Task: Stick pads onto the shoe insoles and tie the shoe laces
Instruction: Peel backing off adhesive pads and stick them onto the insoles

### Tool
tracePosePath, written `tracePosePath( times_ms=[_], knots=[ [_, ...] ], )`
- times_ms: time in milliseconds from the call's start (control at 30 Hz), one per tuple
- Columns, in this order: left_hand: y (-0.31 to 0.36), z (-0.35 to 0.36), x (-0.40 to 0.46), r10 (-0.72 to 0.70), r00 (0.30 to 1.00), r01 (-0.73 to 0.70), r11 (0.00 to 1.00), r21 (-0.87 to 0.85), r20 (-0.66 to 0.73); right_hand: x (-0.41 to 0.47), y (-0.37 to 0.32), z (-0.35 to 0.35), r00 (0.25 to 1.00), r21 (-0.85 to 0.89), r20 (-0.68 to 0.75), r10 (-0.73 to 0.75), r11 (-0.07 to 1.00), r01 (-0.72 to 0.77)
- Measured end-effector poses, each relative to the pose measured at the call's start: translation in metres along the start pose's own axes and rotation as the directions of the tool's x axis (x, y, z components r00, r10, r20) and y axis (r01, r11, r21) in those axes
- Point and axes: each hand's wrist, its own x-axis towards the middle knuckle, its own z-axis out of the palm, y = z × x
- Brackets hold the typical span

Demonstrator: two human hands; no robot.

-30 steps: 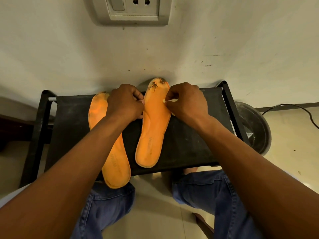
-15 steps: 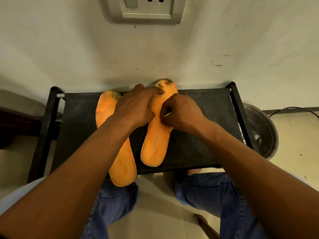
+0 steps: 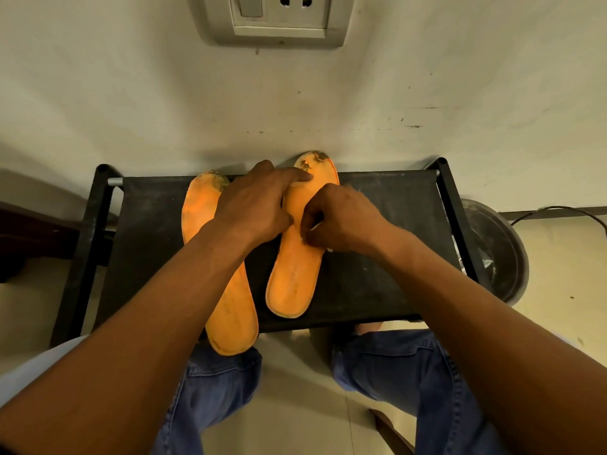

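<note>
Two worn orange insoles lie side by side on a black fabric shelf [image 3: 377, 277]. The left insole [image 3: 198, 215] hangs over the shelf's near edge; the right insole [image 3: 294, 277] reaches past the far edge to the wall. My left hand [image 3: 254, 205] lies across the right insole's forefoot, its straight fingers pressing down near the toe. My right hand [image 3: 345, 218] sits curled over the insole's middle, and its fingertips pinch a small pale pad [image 3: 316, 226] against the orange surface. Most of the pad is hidden under the fingers. No shoes or laces are in view.
The shelf stands against a pale wall with a socket plate [image 3: 279, 18] above. A dark round bucket [image 3: 496, 254] stands on the floor at the right, with a black cable [image 3: 558, 211] behind it. My knees in blue jeans sit below the shelf's near edge.
My left hand went from curled beside the right insole to flat on its forefoot, fingers stretched. My right hand moved from the insole's right edge onto its middle.
</note>
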Motion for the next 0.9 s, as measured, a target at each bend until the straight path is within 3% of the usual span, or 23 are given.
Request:
tracePosePath(
  times_ms=[67, 233, 300, 367, 433, 500, 567, 633, 800, 900],
  knots=[
    [-0.001, 0.0, 0.001, -0.001, 1.0, 0.001, 1.0, -0.005, 0.002, -0.002, -0.004, 0.002, 0.999, -0.018, 0.04, -0.024, 1.0, 0.025],
    [-0.001, 0.001, 0.0, 0.011, 1.0, -0.011, 1.0, 0.015, -0.006, 0.001, 0.004, -0.004, 0.971, -0.122, -0.208, 0.117, 0.982, -0.145],
    [-0.001, 0.002, 0.0, 0.014, 1.0, -0.014, 1.0, 0.019, -0.009, 0.002, 0.006, -0.006, 0.963, -0.132, -0.245, 0.115, 0.98, -0.15],
    [0.0, 0.002, 0.0, 0.011, 1.0, -0.011, 1.0, 0.024, -0.01, 0.002, 0.005, -0.006, 0.982, -0.134, -0.178, 0.06, 0.987, -0.084],
    [0.0, 0.001, 0.0, -0.001, 1.0, 0.001, 1.0, 0.028, -0.02, 0.0, 0.0, -0.006, 1.0, -0.137, -0.002, -0.002, 0.991, 0.002],
    [-0.001, 0.001, 0.0, -0.007, 0.999, 0.007, 1.0, 0.02, -0.031, -0.004, -0.008, -0.005, 0.981, -0.135, 0.187, -0.054, 0.988, 0.08],
    [-0.001, 0.002, 0.0, -0.007, 0.999, 0.008, 1.0, 0.013, -0.032, -0.007, -0.013, -0.003, 0.962, -0.145, 0.261, -0.079, 0.982, 0.12],
    [-0.001, 0.001, 0.0, -0.011, 1.0, 0.011, 1.0, 0.016, -0.025, -0.008, -0.012, -0.004, 0.974, -0.179, 0.218, -0.063, 0.978, 0.104],
    [0.0, -0.001, 0.001, -0.027, 1.0, 0.026, 0.999, 0.047, 0.015, -0.004, 0.0, -0.007, 0.994, -0.212, -0.106, 0.021, 0.976, -0.043],
    [0.001, -0.001, 0.0, -0.026, 0.999, 0.025, 0.997, 0.07, 0.018, -0.003, -0.001, -0.005, 0.99, -0.204, -0.139, 0.026, 0.977, -0.054]
  ],
)
